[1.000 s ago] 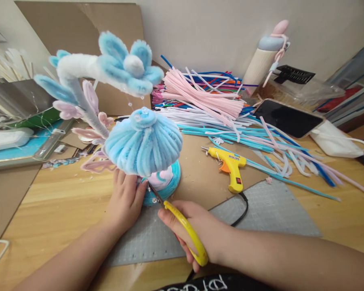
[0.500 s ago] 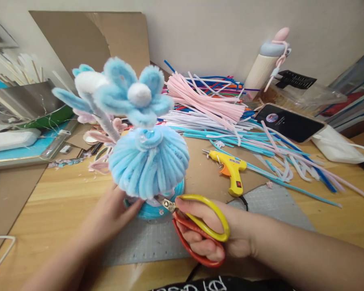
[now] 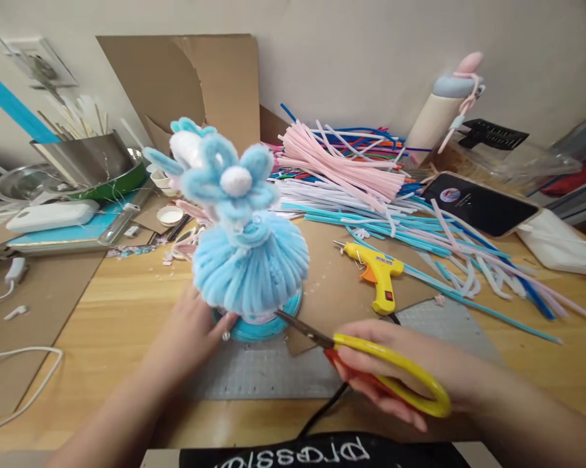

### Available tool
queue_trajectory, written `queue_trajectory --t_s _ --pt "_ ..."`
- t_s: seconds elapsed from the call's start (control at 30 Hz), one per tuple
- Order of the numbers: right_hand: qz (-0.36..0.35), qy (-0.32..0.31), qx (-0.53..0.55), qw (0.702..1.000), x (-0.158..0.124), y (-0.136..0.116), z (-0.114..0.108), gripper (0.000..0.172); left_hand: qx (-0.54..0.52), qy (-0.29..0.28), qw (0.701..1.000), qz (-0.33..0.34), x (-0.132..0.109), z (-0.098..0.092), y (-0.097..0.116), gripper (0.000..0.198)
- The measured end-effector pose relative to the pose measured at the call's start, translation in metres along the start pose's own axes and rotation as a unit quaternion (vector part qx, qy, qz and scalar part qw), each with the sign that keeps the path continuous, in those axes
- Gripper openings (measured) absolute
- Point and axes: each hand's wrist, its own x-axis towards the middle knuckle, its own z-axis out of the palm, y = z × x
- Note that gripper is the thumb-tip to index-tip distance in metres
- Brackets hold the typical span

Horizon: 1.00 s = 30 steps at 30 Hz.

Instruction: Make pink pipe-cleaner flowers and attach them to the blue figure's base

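Observation:
A fluffy light-blue pipe-cleaner figure (image 3: pixel 251 266) stands on a round turquoise base (image 3: pixel 258 330), a flower with a white centre (image 3: pixel 236 181) at its top. My left hand (image 3: pixel 199 318) grips the base from the left; the thumb shows at its front edge and the other fingers are partly hidden behind the skirt. In my right hand (image 3: pixel 371 364) are scissors (image 3: pixel 395 370) with yellow and red handles. Their dark blades look nearly closed and point left, the tips at the lower right rim of the skirt; I cannot tell whether they touch it.
A yellow glue gun (image 3: pixel 383 273) lies on cardboard to the right. Behind it spread pink, white and blue pipe cleaners (image 3: pixel 341 162). A phone (image 3: pixel 480 201) and a bottle (image 3: pixel 434 117) are at the back right. A grey cutting mat (image 3: pixel 253 377) lies beneath the figure.
The scissors have drawn back to the right and lower, so their blades now show. The figure appears lower and farther off, and the view has shifted. My left hand stays at the base.

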Motion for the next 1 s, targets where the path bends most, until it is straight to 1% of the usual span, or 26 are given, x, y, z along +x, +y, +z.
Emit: queue_trajectory --t_s 0.03,0.07,0.1,0.13,0.2,0.27,0.33,0.4,0.47,0.57,0.67,0.73,0.77,0.8,0.83,0.9,0.93,1.0 --pt "-0.004 0.056 -0.044 0.997 -0.007 0.002 -0.004 0.041 0.012 -0.006 1.0 -0.002 -0.001 0.0 -0.001 0.03" --pt "-0.014 0.119 -0.087 0.989 -0.013 0.004 -0.008 0.04 0.023 -0.013 1.0 -0.005 -0.001 0.001 -0.001 0.031" --pt "-0.032 0.183 -0.131 0.974 -0.018 0.006 -0.01 0.037 0.033 -0.017 0.999 -0.008 -0.002 0.002 -0.002 0.031" --pt "-0.055 0.246 -0.179 0.951 -0.021 0.007 -0.012 0.034 0.039 -0.016 0.999 -0.009 -0.002 0.003 -0.003 0.031" --pt "-0.091 0.347 -0.286 0.888 -0.021 0.008 -0.012 0.025 0.043 -0.007 0.999 -0.002 -0.001 0.005 -0.005 0.03" --pt "-0.084 0.4 -0.383 0.829 -0.013 0.006 -0.009 0.016 0.044 0.0 0.999 0.017 0.0 0.006 -0.006 0.028" --pt "-0.058 0.426 -0.447 0.784 0.0 0.001 -0.005 0.009 0.039 0.0 0.998 0.039 0.001 0.007 -0.006 0.027" --pt "-0.043 0.449 -0.491 0.746 0.016 -0.006 -0.001 0.01 0.033 -0.001 0.998 0.051 0.002 0.007 -0.006 0.027" --pt "-0.038 0.457 -0.532 0.712 0.031 -0.012 0.002 0.012 0.029 0.005 0.998 0.051 0.002 0.007 -0.006 0.028" --pt "-0.042 0.457 -0.572 0.68 0.044 -0.019 0.005 0.016 0.03 0.007 0.999 0.045 0.001 0.008 -0.007 0.031" --pt "-0.057 0.454 -0.616 0.641 0.044 -0.027 0.009 0.015 0.021 0.013 0.999 0.035 -0.001 0.008 -0.007 0.032" --pt "-0.081 0.453 -0.639 0.616 0.045 -0.035 0.011 0.019 0.008 0.021 0.999 0.026 -0.002 0.008 -0.006 0.033" --pt "-0.11 0.45 -0.638 0.615 0.046 -0.041 0.011 0.02 0.002 0.024 0.999 0.021 -0.002 0.007 -0.005 0.033" --pt "-0.149 0.441 -0.626 0.626 0.05 -0.047 0.011 0.019 -0.004 0.027 0.999 0.016 -0.002 0.007 -0.004 0.032" --pt "-0.195 0.423 -0.606 0.645 0.055 -0.053 0.01 0.021 -0.009 0.029 0.999 0.013 -0.002 0.006 -0.004 0.031" --pt "-0.281 0.369 -0.554 0.692 0.067 -0.065 0.01 0.033 -0.018 0.035 0.999 0.008 -0.002 0.006 -0.003 0.031" --pt "-0.297 0.344 -0.535 0.712 0.073 -0.07 0.01 0.037 -0.023 0.036 0.999 0.009 -0.002 0.006 -0.003 0.031" --pt "-0.287 0.324 -0.495 0.754 0.082 -0.077 0.01 0.037 -0.034 0.037 0.999 0.016 -0.003 0.007 -0.004 0.032"
